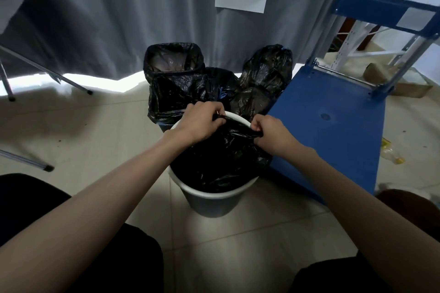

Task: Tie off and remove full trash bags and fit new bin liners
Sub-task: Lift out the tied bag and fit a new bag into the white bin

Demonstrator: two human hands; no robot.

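Both grips, left hand [198, 123] and right hand [271, 134], pinching gathered black bag [214, 164] edges above the white bin [214, 200].

Black bag [221, 162], white-rimmed grey bin [214, 200], blue cart [333, 126], grey curtain [119, 7].

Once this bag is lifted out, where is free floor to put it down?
Bare tiles lie left of the white bin, toward the metal legs. Behind it is crowded: the lined bin, a tied bag. The blue cart blocks the right.
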